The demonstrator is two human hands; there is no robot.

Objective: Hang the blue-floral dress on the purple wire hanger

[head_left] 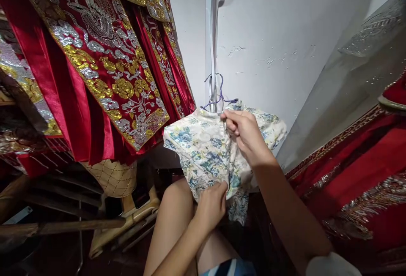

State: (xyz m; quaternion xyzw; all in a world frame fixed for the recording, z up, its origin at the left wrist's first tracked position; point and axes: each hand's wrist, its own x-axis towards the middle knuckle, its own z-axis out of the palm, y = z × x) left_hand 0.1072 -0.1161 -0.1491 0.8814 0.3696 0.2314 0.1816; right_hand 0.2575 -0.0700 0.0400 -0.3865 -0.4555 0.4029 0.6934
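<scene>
A white garment with blue, green and yellow flowers [203, 145], short-sleeved like a small shirt, is on a purple wire hanger [221, 90] just above my knees. My right hand [245, 134] pinches the garment's front edge near the collar, thumb and forefinger together. Lower down, my left hand [212, 204] grips the garment near its bottom, by the middle opening. The front seam runs between the two hands. What lies inside the left hand's fingers is hidden by the hand itself.
Red costumes with gold and silver sequins [123, 73] hang at the left. More red fringed cloth [358, 183] hangs at the right. A bamboo chair [127, 233] stands at lower left, beside a quilted tan object [114, 176]. A scuffed white wall [263, 35] lies ahead.
</scene>
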